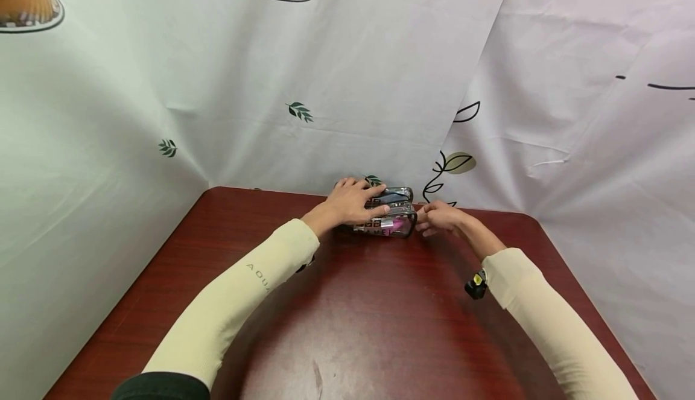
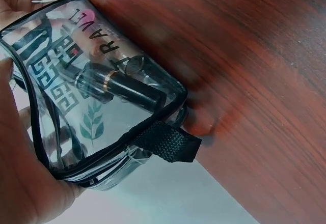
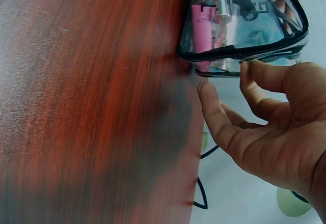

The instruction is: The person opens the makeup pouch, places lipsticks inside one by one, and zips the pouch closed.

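A clear cosmetic pouch point(image 1: 384, 226) with black piping stands at the back edge of the table. Printed lettering and a key pattern mark its side. Inside it show a pink tube point(image 3: 202, 30), a black capped cosmetic tube point(image 2: 133, 89) and a silver-capped item point(image 3: 223, 7). My left hand point(image 1: 350, 202) grips the pouch from above, its thumb along the near side of the top. At the other end, my right hand point(image 3: 275, 102) has its thumb and a curled finger together on the pouch's edge. What lies between those fingertips is hidden.
The dark red wooden table point(image 1: 374, 315) stretches toward me. White printed cloth point(image 1: 358, 74) hangs close behind the pouch and along both sides. A black fabric tab point(image 2: 170, 141) sticks out from the pouch's left end.
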`<action>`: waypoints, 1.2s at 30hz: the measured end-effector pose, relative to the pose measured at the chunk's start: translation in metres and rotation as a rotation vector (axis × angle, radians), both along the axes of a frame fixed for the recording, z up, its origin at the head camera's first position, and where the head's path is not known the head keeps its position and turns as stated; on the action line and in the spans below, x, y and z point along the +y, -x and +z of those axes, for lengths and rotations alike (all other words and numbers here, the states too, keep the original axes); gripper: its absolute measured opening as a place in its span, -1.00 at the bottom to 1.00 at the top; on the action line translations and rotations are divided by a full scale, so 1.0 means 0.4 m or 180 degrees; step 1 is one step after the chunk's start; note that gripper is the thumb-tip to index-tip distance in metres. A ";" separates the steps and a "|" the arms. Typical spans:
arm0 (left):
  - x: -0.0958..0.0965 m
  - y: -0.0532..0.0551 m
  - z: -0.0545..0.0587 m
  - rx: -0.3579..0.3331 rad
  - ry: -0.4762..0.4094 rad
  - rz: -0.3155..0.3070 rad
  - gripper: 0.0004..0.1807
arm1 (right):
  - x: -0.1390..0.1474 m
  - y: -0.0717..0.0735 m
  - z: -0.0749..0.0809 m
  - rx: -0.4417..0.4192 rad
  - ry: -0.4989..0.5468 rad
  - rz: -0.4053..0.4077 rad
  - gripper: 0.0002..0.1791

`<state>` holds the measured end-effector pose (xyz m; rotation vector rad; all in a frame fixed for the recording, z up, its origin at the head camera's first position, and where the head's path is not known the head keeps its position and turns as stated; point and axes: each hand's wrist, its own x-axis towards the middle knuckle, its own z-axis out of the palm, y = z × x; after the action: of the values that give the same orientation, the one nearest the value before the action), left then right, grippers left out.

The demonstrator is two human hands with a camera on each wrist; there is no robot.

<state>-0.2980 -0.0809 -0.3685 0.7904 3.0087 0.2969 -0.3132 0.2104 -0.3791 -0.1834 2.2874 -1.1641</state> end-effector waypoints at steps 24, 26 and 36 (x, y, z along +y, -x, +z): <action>-0.066 0.089 -0.013 -0.0880 -0.0895 -0.0403 -0.59 | -0.015 0.020 0.016 0.0891 -0.0410 0.0035 -0.74; -0.065 0.053 0.018 -0.0968 -0.1024 -0.0453 -0.64 | -0.010 0.026 0.029 0.1076 -0.0527 0.0185 -0.73; -0.067 0.028 -0.005 -0.1724 -0.1549 -0.0448 -0.68 | -0.030 0.055 0.090 0.2034 -0.1042 0.0661 -0.75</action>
<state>-0.3093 -0.1078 -0.3703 0.7757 2.3792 1.0678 -0.3353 0.1984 -0.3430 -0.7339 2.8764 -0.6642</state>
